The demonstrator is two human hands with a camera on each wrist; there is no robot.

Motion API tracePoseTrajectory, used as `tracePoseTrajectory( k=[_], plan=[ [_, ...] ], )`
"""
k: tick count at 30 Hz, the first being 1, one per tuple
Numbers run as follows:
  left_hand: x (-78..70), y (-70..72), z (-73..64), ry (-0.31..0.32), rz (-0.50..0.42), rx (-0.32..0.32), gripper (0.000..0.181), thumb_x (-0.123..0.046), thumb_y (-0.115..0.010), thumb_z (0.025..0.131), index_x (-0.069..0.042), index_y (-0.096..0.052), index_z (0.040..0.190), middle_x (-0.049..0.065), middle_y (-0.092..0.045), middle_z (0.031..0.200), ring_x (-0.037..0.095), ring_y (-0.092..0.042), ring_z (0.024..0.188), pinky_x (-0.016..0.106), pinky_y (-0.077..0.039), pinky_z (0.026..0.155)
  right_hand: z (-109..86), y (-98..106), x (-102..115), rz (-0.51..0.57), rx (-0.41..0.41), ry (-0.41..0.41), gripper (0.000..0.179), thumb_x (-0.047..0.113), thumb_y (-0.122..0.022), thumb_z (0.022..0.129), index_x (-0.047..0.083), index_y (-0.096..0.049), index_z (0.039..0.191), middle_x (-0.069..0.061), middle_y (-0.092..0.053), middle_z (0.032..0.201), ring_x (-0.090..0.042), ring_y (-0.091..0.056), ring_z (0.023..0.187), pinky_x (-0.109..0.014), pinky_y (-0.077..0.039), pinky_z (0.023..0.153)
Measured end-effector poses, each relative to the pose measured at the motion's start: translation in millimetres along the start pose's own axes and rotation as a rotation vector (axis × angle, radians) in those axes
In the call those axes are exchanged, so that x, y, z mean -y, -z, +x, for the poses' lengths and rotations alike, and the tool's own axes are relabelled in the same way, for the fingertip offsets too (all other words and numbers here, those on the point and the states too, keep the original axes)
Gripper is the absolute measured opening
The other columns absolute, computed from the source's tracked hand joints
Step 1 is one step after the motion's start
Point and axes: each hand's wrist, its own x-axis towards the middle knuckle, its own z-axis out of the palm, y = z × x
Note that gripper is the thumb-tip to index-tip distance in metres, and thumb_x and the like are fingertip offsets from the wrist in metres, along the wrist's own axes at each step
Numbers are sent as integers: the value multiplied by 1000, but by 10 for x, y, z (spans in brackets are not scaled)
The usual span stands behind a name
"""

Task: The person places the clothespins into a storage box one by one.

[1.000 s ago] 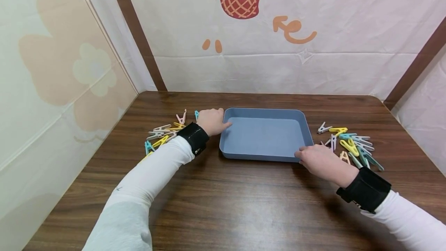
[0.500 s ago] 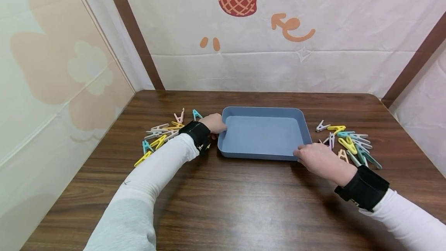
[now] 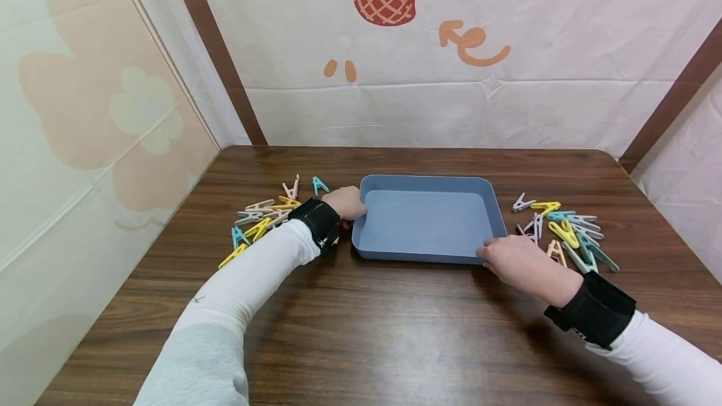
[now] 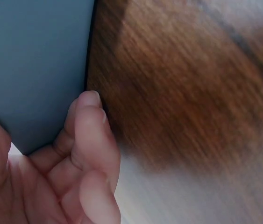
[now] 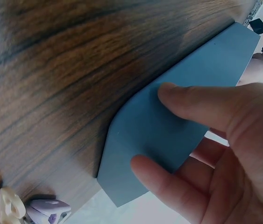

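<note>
A shallow blue-grey rectangular tray [image 3: 425,218] sits on the wooden table, with nothing in it. My left hand [image 3: 345,203] grips its left side, thumb at the rim. In the left wrist view the curled fingers [image 4: 94,130] lie against the outside of the tray wall [image 4: 38,70]. At the near right corner my right hand [image 3: 521,262] holds the tray. The right wrist view shows the thumb [image 5: 187,100] and a finger on the outer wall [image 5: 140,130], while other fingers reach up behind the rim.
Several coloured clothespins [image 3: 259,229] lie loose left of the tray, with a blue clothespin [image 3: 319,185] behind my left hand. Another group of clothespins [image 3: 564,234] lies to the right, close beside my right hand. A printed cloth [image 3: 395,111] hangs behind the table.
My left hand has shifted from the top of the rim lower onto the tray's left side, its fingers now curled there. The tray and right hand have come very slightly nearer.
</note>
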Motion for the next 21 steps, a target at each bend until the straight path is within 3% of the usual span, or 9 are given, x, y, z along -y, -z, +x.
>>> tracePoseTrajectory(
  k=[6,11,16,21],
  plan=[
    [-33,-10,-45,30,1,-31,24,-17,-48,95,-4,-63,82,8,-64,66,17,-60,49,29,-45,46,-6,50,-15,45,7,-14,13,10,-76,83,14,-64,80,7,-52,68,-7,-48,55,-27,-41,48],
    [-68,-29,-66,31,0,-54,25,-17,-47,96,-4,-63,82,8,-64,66,16,-60,48,27,-45,46,13,267,-148,228,24,-113,13,21,-72,89,10,-69,96,7,-65,82,-9,-60,71,-32,-50,61],
    [-88,-29,-90,46,-4,-61,25,-16,-47,96,-4,-63,82,8,-65,67,16,-60,48,27,-45,47,96,513,-466,289,17,-264,19,22,-66,93,7,-70,104,3,-69,88,-16,-65,81,-42,-51,71],
    [-71,-44,-86,62,-16,-55,24,-17,-46,97,-4,-63,85,9,-65,69,17,-62,50,28,-47,48,143,491,-898,273,38,-358,21,15,-63,94,0,-66,107,-10,-69,92,-27,-65,84,-48,-49,72]
  ],
)
